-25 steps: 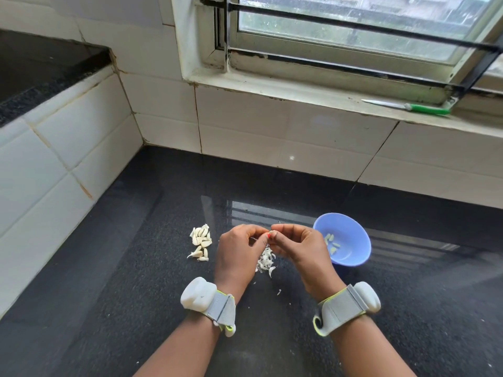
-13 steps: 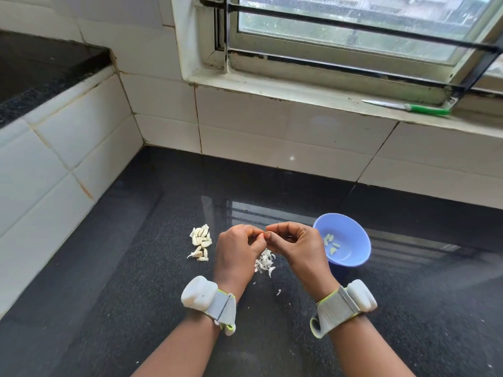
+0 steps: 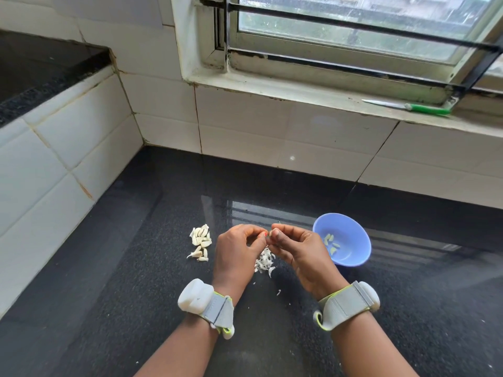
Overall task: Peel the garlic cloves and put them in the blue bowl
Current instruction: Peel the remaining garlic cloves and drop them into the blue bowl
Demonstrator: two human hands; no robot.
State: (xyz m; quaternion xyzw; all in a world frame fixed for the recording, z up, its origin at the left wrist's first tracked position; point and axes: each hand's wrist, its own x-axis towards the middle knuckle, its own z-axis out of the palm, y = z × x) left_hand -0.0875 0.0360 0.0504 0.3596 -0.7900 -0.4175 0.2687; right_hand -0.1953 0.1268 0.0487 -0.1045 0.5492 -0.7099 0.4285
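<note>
**Both hands pinching one clove above the table**

Left of your hands, the unpeeled garlic cloves (image 3: 201,242) lie heaped on the table (image 3: 109,268). Your left hand (image 3: 235,257) and right hand (image 3: 300,254) meet, fingers curled, pinching one clove (image 3: 270,233) above the peel scraps (image 3: 264,261). Right, the blue bowl (image 3: 351,257) holds several peeled cloves (image 3: 332,242).

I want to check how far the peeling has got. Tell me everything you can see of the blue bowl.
The blue bowl is small, round and smooth, plastic by its look, light periwinkle blue. It stands upright on the black speckled counter, just beyond the right hand, which overlaps its near-left rim in the view; contact cannot be told. Inside lie a few pale peeled cloves against the left wall; the rest is bare.
</note>
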